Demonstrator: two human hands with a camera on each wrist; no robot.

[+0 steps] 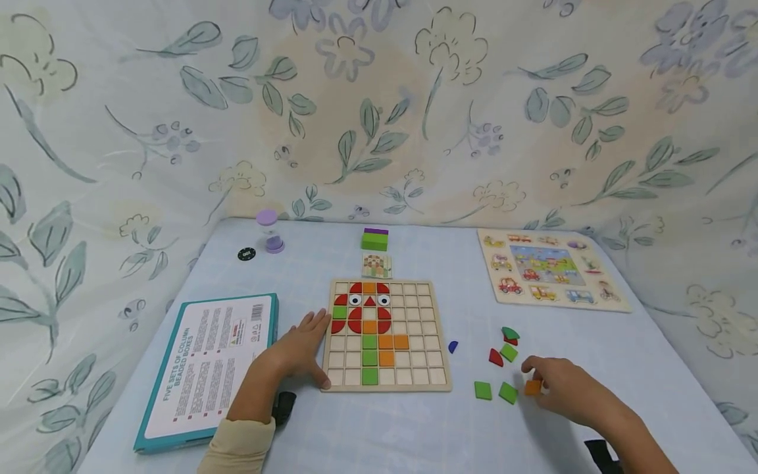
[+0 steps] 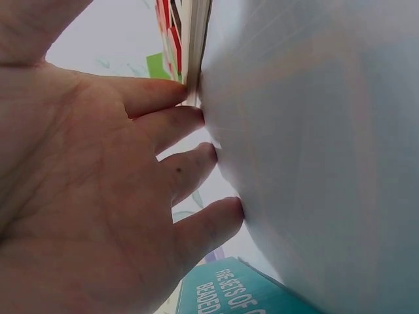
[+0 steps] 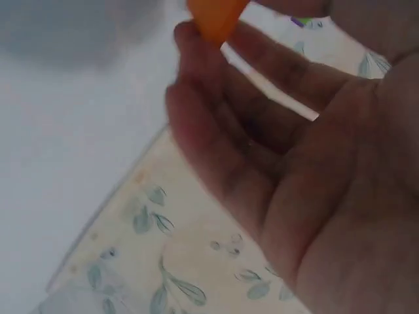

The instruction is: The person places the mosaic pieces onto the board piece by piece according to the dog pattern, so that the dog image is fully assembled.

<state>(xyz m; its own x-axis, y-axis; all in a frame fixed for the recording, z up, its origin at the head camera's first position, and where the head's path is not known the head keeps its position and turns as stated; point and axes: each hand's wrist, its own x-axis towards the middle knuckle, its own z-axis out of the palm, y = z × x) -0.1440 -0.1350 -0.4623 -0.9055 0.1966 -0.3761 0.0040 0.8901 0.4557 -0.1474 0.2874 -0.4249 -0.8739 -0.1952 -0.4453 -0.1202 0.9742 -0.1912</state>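
My right hand [image 1: 568, 392] pinches an orange square tile [image 1: 532, 388] at the right of the table; the right wrist view shows the orange tile [image 3: 217, 19] at the fingertips. With fingers spread, my left hand [image 1: 299, 352] rests along the left edge of a wooden grid board [image 1: 420, 359], thumb by its lower left corner. Red, orange and green pieces and two round eyes fill part of the grid. Close to the right hand lie green square tiles [image 1: 508, 393], a red curved piece [image 1: 496, 357] and a green curved piece [image 1: 510, 333]. A blue half-round piece [image 1: 453, 346] sits beside the board.
A teal-edged box [image 1: 207, 368] lies left of the left hand. Behind the board are a picture card [image 1: 376, 264] and a green block [image 1: 375, 241]. A purple sand timer [image 1: 270, 232] and black disc [image 1: 246, 254] stand back left, a vehicle puzzle board [image 1: 551, 270] back right.
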